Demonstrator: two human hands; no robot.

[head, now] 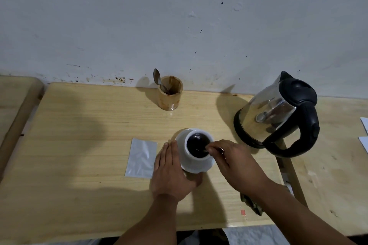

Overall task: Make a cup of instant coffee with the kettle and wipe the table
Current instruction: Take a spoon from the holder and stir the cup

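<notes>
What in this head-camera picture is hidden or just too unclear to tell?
- What the right hand pinches over the cup: its fingers hide it.
- The cup's left side: behind the left hand.
- The cloth-like thing: mostly under the right forearm.
- White papers: cut by the right edge.
- The wooden holder: its depths are dark.

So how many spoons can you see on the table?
1 clearly: a spoon standing in the wooden holder by the wall. The right hand may hold another in the cup, but it's hidden.
</notes>
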